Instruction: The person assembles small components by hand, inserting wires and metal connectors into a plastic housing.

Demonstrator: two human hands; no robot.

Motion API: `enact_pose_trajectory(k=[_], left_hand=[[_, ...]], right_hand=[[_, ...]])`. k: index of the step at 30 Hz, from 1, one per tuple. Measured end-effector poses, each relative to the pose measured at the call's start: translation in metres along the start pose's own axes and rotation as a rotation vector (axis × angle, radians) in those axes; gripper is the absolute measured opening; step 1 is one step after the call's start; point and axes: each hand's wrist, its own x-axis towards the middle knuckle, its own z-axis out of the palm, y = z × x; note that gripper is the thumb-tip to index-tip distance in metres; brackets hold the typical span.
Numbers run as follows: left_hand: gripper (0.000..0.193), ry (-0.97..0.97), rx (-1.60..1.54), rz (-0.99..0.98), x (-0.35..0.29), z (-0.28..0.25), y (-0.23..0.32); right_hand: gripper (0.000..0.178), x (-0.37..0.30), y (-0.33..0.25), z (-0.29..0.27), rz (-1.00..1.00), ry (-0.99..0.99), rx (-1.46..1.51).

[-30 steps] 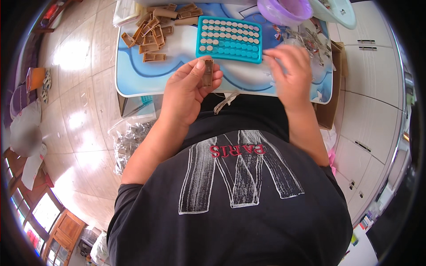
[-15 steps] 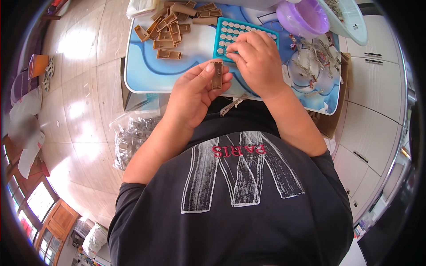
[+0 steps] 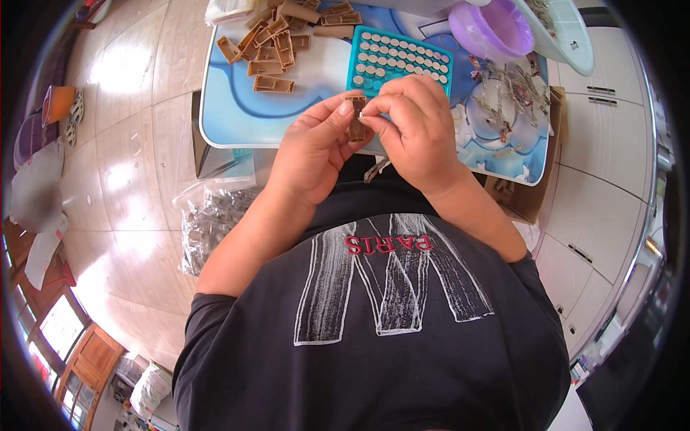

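Note:
My left hand (image 3: pixel 310 152) grips a small brown plastic housing (image 3: pixel 357 132), open side up, thumb along its left edge. From the right, my right hand (image 3: pixel 418 133) reaches in with thumb and index finger pinched on a tiny silvery button cell (image 3: pixel 361 113), held at the housing's upper part. Whether the cell touches the housing cannot be made out. Just beyond both hands lies a teal tray (image 3: pixel 353 63) with rows of silver button cells; some slots at its near side hold none. More brown housings (image 3: pixel 273 85) lie heaped at the table's far left.
The blue-and-white table (image 3: pixel 228 118) also carries a purple bowl (image 3: pixel 467 30), a pale green basket (image 3: pixel 577 44) and tangled wired parts (image 3: pixel 496 108) on the right. A clear bag of grey parts (image 3: pixel 215 226) sits lower left, and a cardboard box (image 3: pixel 559 115) beside the right edge.
My right hand has come back from the tray toward me, bringing a button cell to the housing. My left hand stays nearly in place.

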Motion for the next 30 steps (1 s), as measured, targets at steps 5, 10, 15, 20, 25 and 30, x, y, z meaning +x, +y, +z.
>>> enact_pose_trajectory(k=[5, 10, 15, 20, 25, 30], left_hand=[[0.028, 0.035, 0.002, 0.019, -0.002, 0.001, -0.003], [0.028, 0.049, 0.022, 0.016, -0.002, 0.003, -0.003], [0.028, 0.043, 0.010, 0.013, -0.002, -0.001, -0.003], [0.028, 0.078, 0.008, 0.026, -0.004, 0.005, -0.002], [0.028, 0.106, 0.012, 0.024, -0.004, 0.008, -0.001], [0.028, 0.102, 0.002, 0.025, -0.002, 0.007, -0.002]], right_hand=[[0.016, -0.004, -0.004, 0.001, 0.022, -0.004, 0.004], [0.015, -0.002, -0.002, 0.002, 0.023, 0.053, 0.001], [0.014, -0.005, 0.000, 0.005, 0.004, 0.026, 0.002], [0.013, 0.008, 0.018, 0.009, 0.021, 0.090, -0.035], [0.013, 0.017, 0.029, 0.017, -0.070, 0.016, -0.208], [0.011, 0.015, 0.031, 0.016, -0.079, 0.041, -0.156]])
